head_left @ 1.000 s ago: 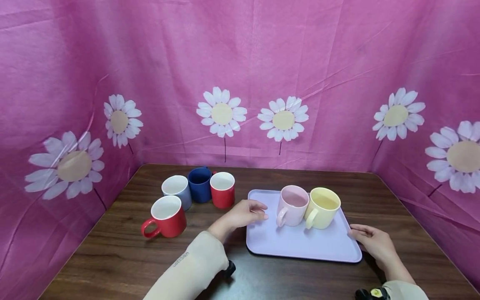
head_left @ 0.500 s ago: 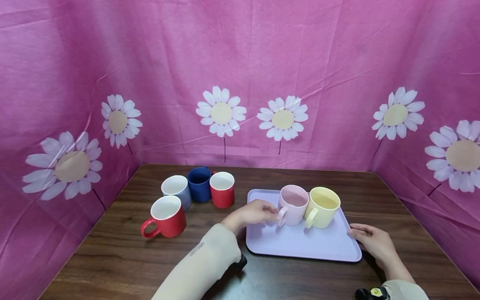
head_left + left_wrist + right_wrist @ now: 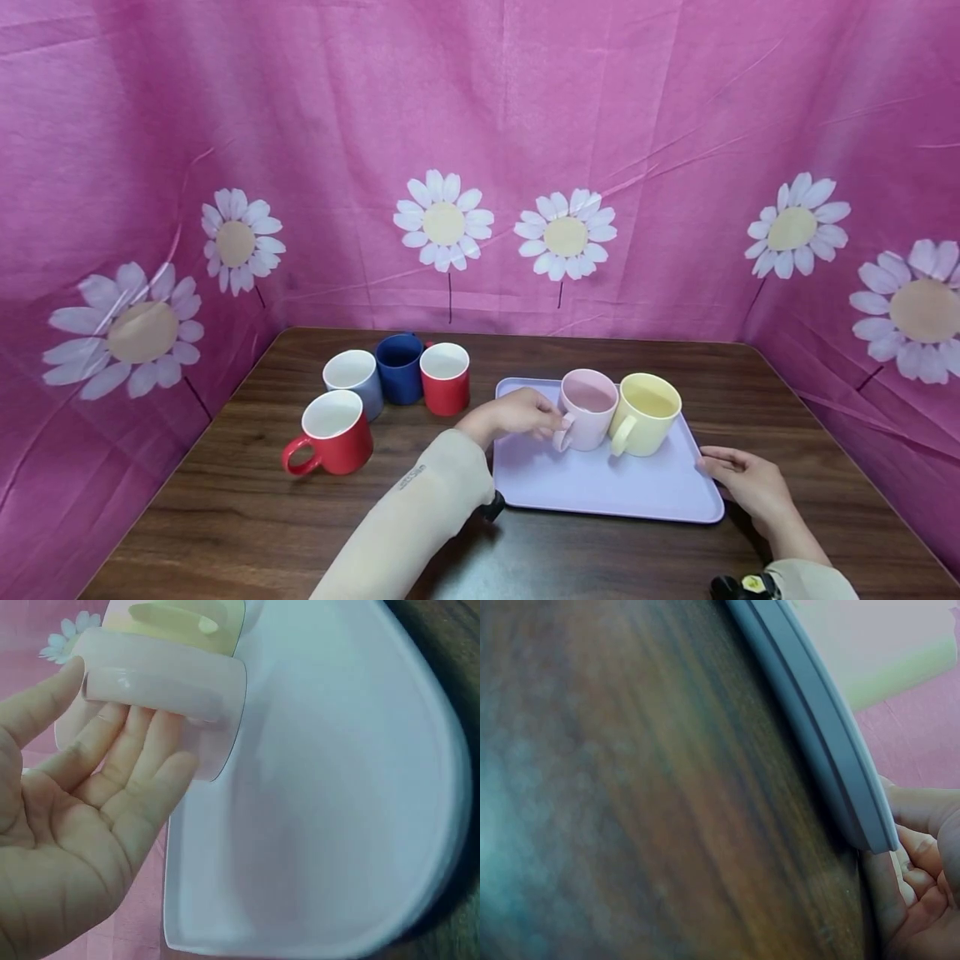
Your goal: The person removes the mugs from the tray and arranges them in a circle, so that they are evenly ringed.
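A pink mug (image 3: pixel 592 417) and a yellow mug (image 3: pixel 649 412) stand side by side on a lavender tray (image 3: pixel 585 492), handles toward me. My left hand (image 3: pixel 517 415) is at the pink mug's handle (image 3: pixel 154 694). In the left wrist view its fingers reach in behind the handle and the thumb lies at the handle's end. At the tray's right edge, my right hand (image 3: pixel 753 492) holds the rim (image 3: pixel 855 780) between thumb and curled fingers; the fingertips are partly hidden by the tray.
On the table's left stand a red mug with its handle out (image 3: pixel 341 446), a light blue mug (image 3: pixel 360 387), a dark blue mug (image 3: pixel 400 371) and another red mug (image 3: pixel 446 387). A pink flowered cloth (image 3: pixel 502 125) hangs behind the wooden table (image 3: pixel 225 517).
My left hand has moved right from the tray's left side to the pink mug's handle, its fingers now in behind it. The right hand stays at the tray's edge; the mugs have not moved.
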Tool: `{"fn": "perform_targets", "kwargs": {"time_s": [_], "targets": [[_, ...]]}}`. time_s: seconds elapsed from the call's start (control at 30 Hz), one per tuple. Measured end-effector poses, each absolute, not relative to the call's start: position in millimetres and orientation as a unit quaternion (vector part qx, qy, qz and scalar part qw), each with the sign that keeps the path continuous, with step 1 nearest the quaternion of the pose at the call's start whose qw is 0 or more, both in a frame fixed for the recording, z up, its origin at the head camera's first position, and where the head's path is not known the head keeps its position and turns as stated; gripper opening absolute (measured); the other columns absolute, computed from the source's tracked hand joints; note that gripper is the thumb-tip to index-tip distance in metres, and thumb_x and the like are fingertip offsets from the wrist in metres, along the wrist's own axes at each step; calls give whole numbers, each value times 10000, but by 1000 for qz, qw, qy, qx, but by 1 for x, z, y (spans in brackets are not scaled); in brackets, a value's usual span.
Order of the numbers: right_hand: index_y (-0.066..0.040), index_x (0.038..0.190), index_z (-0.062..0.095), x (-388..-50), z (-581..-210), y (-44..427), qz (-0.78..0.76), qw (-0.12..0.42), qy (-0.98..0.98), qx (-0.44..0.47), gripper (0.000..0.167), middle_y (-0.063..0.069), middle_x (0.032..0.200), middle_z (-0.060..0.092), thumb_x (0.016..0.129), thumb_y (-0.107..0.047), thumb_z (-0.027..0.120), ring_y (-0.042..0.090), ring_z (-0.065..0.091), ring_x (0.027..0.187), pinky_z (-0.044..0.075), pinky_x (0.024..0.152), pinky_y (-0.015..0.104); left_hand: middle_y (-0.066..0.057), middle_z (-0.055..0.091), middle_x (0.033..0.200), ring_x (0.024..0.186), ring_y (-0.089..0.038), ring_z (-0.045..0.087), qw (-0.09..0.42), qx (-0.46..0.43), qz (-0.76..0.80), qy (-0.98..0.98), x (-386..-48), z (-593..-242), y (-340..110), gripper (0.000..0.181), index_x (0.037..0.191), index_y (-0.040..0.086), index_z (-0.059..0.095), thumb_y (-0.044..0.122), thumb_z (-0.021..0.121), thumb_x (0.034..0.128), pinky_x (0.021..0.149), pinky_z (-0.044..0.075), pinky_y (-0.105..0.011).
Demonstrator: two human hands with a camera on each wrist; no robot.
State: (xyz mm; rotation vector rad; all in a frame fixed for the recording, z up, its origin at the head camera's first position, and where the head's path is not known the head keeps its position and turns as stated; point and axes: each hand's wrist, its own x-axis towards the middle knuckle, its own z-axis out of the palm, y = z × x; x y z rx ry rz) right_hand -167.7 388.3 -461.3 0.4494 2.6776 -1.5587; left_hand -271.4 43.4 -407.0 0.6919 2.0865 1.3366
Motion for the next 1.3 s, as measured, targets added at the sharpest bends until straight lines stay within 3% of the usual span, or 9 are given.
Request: {"fn": "perform_targets", "kwargs": {"time_s": [0.47, 0.8, 1.13, 1.3], "targets": [[138, 1252, 517, -168, -461, 388, -491, 7, 858, 151, 630, 170, 1026, 684, 878, -340, 686, -17, 591, 767, 545, 682, 258, -107, 697, 836, 710, -132, 638, 293, 265, 548, 738, -275, -414, 47, 142, 957, -109, 696, -5, 667, 865, 715, 556, -340], [135, 1253, 518, -168, -460, 388, -487, 12, 860, 155, 641, 182, 1040, 679, 874, -354, 688, -22, 584, 768, 544, 684, 259, -212, 694, 854, 692, -134, 645, 304, 299, 539, 727, -276, -410, 37, 143, 969, -137, 687, -89, 656, 837, 707, 558, -381], [152, 1254, 503, -168, -461, 388, -491, 9, 858, 154, 639, 182, 1023, 683, 877, -329, 689, -22, 588, 760, 550, 680, 280, -252, 679, 929, 758, -122, 644, 321, 359, 517, 707, -281, -412, 23, 181, 1025, -147, 666, -97, 627, 855, 724, 556, -352], [154, 1253, 502, -170, -462, 388, -493, 8, 856, 154, 640, 179, 1018, 684, 874, -325, 693, -21, 588, 758, 552, 681, 289, -201, 698, 914, 760, -96, 641, 314, 379, 492, 718, -281, -406, 16, 179, 1026, -123, 680, -74, 639, 859, 730, 552, -330]]}}
